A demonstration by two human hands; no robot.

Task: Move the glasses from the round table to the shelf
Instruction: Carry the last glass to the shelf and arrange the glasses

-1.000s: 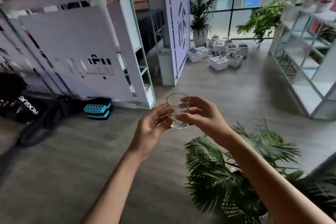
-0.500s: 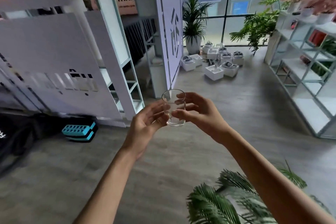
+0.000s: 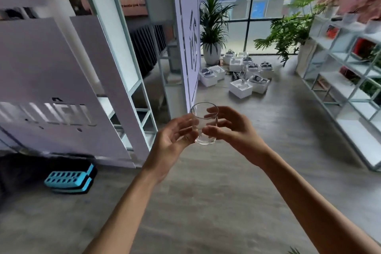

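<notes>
Head view — clear glass (image 3: 204,123) upright in mid-air above the wooden floor (image 3: 206,202), resting on no surface, clasped from both sides: right hand (image 3: 233,130) wrapped round it with thumb in front and fingers behind, left hand (image 3: 172,141) cupped against its left wall and base, fingertips touching. Round table out of view; white open shelf (image 3: 354,134) along the right edge of the floor, well apart from the glass, with several boards bare. Judged as the carrying step, placement not yet done. To carry well: hold low on the wall near the thick base, rim level, thumb clear of the mouth; turn toward the shelf before stepping; steer past the white boxes (image 3: 241,88) on the floor ahead. At the shelf, pick a bare board, set the base down flat and back from the front edge — release only once steady. Likely risk: smooth glass slipping from a loose cupped grip.
</notes>
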